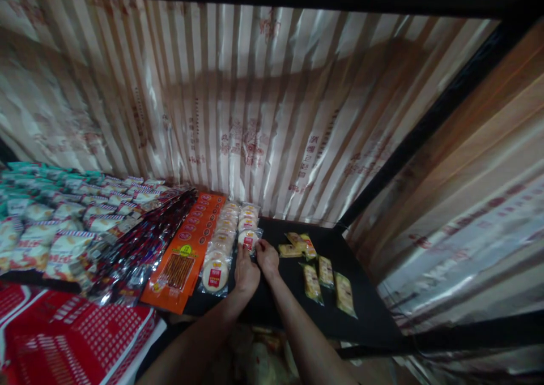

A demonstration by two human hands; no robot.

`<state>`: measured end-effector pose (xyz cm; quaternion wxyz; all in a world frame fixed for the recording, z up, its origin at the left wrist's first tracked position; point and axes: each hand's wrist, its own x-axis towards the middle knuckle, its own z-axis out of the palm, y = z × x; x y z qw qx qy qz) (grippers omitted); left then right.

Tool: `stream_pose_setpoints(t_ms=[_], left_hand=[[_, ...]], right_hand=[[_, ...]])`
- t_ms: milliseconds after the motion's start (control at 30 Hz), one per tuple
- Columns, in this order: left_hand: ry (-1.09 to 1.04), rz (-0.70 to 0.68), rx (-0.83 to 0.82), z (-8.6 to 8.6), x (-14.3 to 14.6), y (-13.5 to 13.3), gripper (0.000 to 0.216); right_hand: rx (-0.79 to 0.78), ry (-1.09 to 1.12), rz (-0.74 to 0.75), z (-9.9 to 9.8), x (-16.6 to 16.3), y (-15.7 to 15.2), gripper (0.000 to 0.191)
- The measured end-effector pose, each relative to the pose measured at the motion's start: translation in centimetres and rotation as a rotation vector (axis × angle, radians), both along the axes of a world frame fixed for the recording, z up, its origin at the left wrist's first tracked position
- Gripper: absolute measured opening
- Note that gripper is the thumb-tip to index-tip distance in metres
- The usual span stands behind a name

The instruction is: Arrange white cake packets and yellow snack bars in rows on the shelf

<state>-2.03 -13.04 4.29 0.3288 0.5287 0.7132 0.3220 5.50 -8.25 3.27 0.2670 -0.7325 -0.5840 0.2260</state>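
Note:
My left hand [246,270] and my right hand [267,258] meet at a clear packet of round pale crackers [247,241] with a red label. Both sets of fingers are closed on the packet's near edge. It lies at the front of a short row of like packets [247,212] on the black shelf [272,303]. Just left runs a longer row of the same packets [215,276], overlapping each other. Beside that row are flat orange packs [184,260] with brown sticks showing through a window.
Several yellow wrapped snacks [325,272] lie scattered on the right of the shelf. Dark shiny packets [140,249] and white snack bags [68,252] crowd the left. A red and white bag [80,337] is at the lower left. Black frame bars [419,130] and plastic-covered corrugated walls [255,107] surround the shelf.

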Motion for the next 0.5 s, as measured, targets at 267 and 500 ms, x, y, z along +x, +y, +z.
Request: stream_pose_setpoints(t_ms=[267,500], left_hand=[[0.045,-0.010,0.027,-0.3,-0.3,1.3,0.062],[0.062,-0.024,0.035,-0.9,-0.1,1.8,0.061]], right_hand=[[-0.018,-0.016,-0.003,0.0,-0.7,1.3,0.035],[0.037,0.030,-0.024,-0.8,-0.8,1.7,0.034]])
